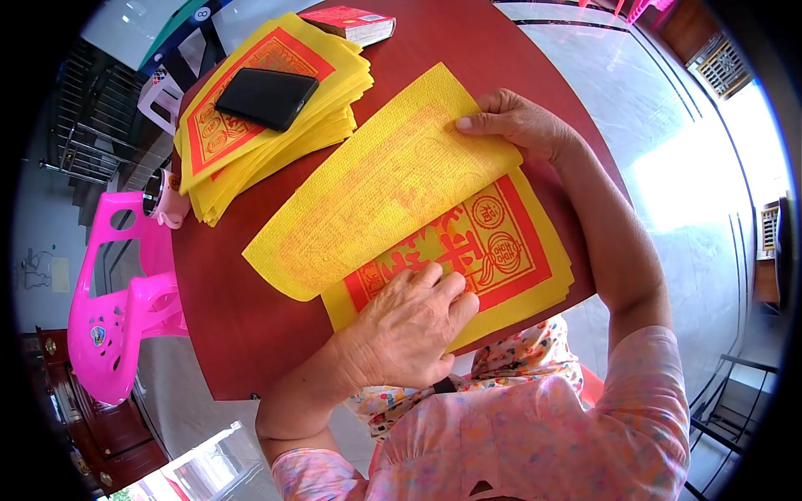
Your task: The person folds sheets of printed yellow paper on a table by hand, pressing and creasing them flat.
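Note:
My right hand [528, 125] pinches the upper right edge of a yellow paper sheet [393, 184] between thumb and fingers. The sheet is lifted and bowed, its pale back side up, with red print showing through faintly. Under it lies a stack of yellow sheets printed in red [535, 242], at the near edge of the table. My left hand [405, 326] rests on the red print of that stack. Its fingers are curled inward and the fingertips are hidden, so I cannot see whether they hold anything.
A taller pile of yellow printed sheets [251, 159] stands on the red table [251, 334], with a black phone [267, 98] on top. Behind it lies a thick red-covered book [355, 23]. A pink chair [125, 309] and a pink mug [167, 199] are at the left.

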Demonstrator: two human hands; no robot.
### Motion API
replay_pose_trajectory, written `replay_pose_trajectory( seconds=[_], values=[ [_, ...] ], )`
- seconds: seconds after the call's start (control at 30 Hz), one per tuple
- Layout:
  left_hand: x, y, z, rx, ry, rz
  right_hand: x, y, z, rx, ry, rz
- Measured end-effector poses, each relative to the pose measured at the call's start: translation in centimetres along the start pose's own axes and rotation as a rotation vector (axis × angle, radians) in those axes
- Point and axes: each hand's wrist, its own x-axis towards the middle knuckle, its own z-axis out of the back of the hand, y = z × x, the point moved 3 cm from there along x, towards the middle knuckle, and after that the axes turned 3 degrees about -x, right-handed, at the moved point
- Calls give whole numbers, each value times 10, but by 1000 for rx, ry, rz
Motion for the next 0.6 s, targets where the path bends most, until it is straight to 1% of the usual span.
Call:
replay_pose_trajectory(
  seconds=[0.6],
  values=[
    [0, 1, 0, 9, -23, -14, 0, 2, -1, 13, 15, 21]
  ],
)
